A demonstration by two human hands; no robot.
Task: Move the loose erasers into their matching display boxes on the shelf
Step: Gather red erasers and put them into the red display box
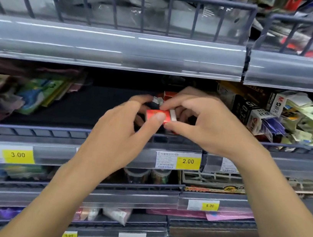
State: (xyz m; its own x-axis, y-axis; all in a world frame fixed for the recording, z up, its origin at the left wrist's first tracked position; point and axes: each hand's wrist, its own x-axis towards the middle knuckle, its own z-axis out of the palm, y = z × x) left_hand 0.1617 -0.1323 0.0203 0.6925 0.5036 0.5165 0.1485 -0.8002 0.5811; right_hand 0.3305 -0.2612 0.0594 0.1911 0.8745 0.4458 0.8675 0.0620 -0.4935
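An eraser (165, 116) with a red sleeve and a white end is held between both hands over the middle shelf. My left hand (123, 131) pinches it from the left, thumb on the red sleeve. My right hand (201, 122) pinches it from the right with thumb and forefinger. Behind the hands a red display box (168, 96) and more white-ended erasers (157, 100) sit on the dark shelf floor, partly hidden by my fingers.
A wire rail (49, 131) fronts the shelf, with yellow price tags 3.00 (18, 154) and 2.00 (188, 161) below. Colourful packets (34, 93) lie at the left. Black and white boxes (253, 111) and loose tags crowd the right. An upper shelf edge (111, 47) overhangs.
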